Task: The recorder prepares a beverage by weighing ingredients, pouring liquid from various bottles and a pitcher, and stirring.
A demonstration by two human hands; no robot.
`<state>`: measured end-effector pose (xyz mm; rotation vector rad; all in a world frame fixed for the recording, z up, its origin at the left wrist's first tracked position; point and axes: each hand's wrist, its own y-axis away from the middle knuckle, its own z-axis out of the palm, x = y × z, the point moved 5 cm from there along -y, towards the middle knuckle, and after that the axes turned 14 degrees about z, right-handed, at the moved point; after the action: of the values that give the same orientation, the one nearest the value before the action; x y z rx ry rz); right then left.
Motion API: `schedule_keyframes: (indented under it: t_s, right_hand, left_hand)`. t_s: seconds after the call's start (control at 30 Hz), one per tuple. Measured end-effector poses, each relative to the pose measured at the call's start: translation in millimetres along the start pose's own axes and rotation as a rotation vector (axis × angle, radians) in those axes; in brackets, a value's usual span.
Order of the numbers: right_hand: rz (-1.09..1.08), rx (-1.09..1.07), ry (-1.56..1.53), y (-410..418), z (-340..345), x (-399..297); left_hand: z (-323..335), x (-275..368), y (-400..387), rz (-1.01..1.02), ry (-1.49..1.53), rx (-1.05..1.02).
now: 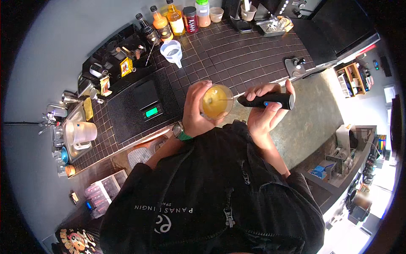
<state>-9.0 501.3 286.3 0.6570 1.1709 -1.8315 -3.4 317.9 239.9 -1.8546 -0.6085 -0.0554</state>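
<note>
My left hand (197, 109) is wrapped around a clear cup (218, 102) of yellow liquid, in front of my chest at the counter's edge. My right hand (268, 109) grips a black handheld milk frother (266, 101), my thumb beside its small blue light. The frother's thin shaft reaches over the cup rim into the liquid; its tip is only faintly visible, with some pale foam or swirl around it. A digital scale (149, 98) with a lit green display lies on a black bar mat (127, 111) to the left.
A plastic measuring jug (171, 52) stands on the tiled counter (219, 54), near several syrup bottles (161, 23). At left, a frosted pitcher (85, 131) stands in a metal sink (68, 139). A tamping stand (295, 66) sits at the counter's right edge. One person (361, 203) is at far right.
</note>
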Motion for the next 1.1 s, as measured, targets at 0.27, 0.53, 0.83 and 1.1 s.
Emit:
schedule_keyframes:
  t_s: [0.27, 0.53, 0.83, 1.1]
  right_hand:
    - [-0.010, 0.010, -0.005, 2, 1, 1]
    - [-0.013, 0.030, -0.011, 0, 3, 2]
    - [-0.024, 0.015, -0.014, -3, 1, 9]
    - [-0.009, 0.026, -0.012, -5, 0, 9]
  left_hand:
    - [-2, -2, 1, -0.010, 0.013, -0.017]
    - [-6, -6, 0, -0.020, -0.027, -0.079]
    - [-4, -12, 1, -0.040, -0.004, -0.073]
    - [-1, -15, -1, -0.027, -0.011, -0.065]
